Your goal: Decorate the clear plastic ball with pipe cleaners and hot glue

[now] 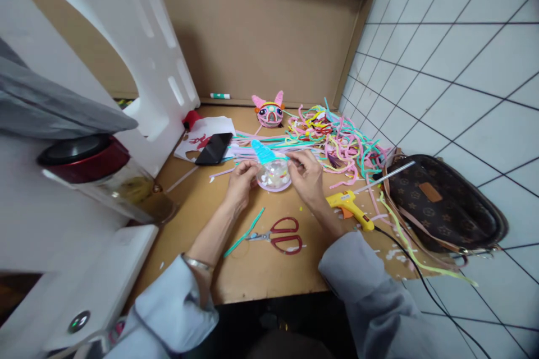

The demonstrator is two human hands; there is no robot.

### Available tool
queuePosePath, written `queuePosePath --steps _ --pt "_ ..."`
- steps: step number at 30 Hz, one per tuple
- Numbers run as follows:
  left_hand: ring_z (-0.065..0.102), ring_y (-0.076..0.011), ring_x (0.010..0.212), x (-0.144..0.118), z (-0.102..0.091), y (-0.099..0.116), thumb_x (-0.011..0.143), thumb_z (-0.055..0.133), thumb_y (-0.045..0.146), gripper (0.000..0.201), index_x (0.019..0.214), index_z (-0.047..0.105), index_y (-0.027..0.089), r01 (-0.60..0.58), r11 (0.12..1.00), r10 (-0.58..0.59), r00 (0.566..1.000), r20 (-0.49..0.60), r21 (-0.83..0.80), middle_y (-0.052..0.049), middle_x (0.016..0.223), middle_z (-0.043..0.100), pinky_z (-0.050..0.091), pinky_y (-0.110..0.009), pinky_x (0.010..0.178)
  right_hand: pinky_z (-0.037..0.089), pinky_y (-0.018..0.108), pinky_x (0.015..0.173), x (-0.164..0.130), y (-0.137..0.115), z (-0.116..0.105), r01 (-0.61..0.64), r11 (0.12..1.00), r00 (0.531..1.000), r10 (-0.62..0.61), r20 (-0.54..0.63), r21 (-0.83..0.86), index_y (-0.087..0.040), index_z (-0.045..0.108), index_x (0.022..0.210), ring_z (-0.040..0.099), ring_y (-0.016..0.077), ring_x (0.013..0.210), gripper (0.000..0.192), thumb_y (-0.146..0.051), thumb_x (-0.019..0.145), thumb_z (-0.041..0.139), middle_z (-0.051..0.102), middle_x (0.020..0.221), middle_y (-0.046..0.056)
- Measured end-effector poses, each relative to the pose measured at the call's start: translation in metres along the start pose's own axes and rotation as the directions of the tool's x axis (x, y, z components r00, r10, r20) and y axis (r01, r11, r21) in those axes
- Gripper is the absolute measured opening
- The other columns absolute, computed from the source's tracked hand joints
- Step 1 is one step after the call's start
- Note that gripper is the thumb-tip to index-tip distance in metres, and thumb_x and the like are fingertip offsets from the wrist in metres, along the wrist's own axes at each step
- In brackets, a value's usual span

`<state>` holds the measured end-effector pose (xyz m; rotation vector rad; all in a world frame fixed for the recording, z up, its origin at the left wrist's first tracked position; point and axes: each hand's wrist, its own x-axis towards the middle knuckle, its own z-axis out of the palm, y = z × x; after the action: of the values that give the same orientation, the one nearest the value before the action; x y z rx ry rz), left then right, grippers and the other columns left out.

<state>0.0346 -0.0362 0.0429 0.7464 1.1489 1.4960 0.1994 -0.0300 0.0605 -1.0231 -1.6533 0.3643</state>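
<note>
Between my hands sits a clear plastic ball [273, 174] with a pale lilac band around its lower edge. White and coloured bits show on or through its wall. A bright blue fuzzy ear-shaped piece [263, 151] stands at its top left. My left hand [243, 182] is closed on the ball's left side. My right hand [306, 175] pinches at its upper right edge, where a pale strip runs to the fingertips. Nearer me lie red-handled scissors [278, 235], open, and a teal pipe cleaner [245, 233] beside their blades.
Behind are a pink animal head with ears [269, 114], a tangled pile of pipe cleaners [337, 134], a phone [214, 148] and a green-and-white marker [220, 96]. A corded yellow glue gun [351, 206] and a brown bag [446, 202] lie right. A glass jar [122, 179] stands left.
</note>
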Motion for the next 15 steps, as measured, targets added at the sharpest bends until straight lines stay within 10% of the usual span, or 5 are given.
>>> queuePosePath --steps 5,15 --pt "0.052 -0.0109 0.063 -0.004 0.006 -0.004 0.053 0.077 0.030 0.027 0.069 0.058 0.019 -0.011 0.999 0.013 0.999 0.046 -0.043 0.004 0.070 0.058 0.044 -0.024 0.061 0.049 0.038 0.090 -0.008 -0.002 0.003 0.259 0.918 0.961 -0.213 0.178 -0.299 -0.023 0.075 0.112 0.059 0.0244 0.100 0.029 -0.025 0.093 0.053 0.063 0.107 0.011" --pt "0.060 -0.0115 0.066 0.002 0.002 -0.008 0.046 0.088 0.024 0.033 0.073 0.071 0.015 0.068 0.988 -0.051 0.991 0.122 -0.138 0.000 0.073 0.068 0.050 -0.027 0.070 0.046 0.038 0.086 -0.007 0.008 -0.002 0.337 0.821 0.940 -0.270 0.206 -0.461 -0.026 0.076 0.112 0.055 0.0244 0.097 0.028 -0.027 0.095 0.054 0.061 0.105 0.010"
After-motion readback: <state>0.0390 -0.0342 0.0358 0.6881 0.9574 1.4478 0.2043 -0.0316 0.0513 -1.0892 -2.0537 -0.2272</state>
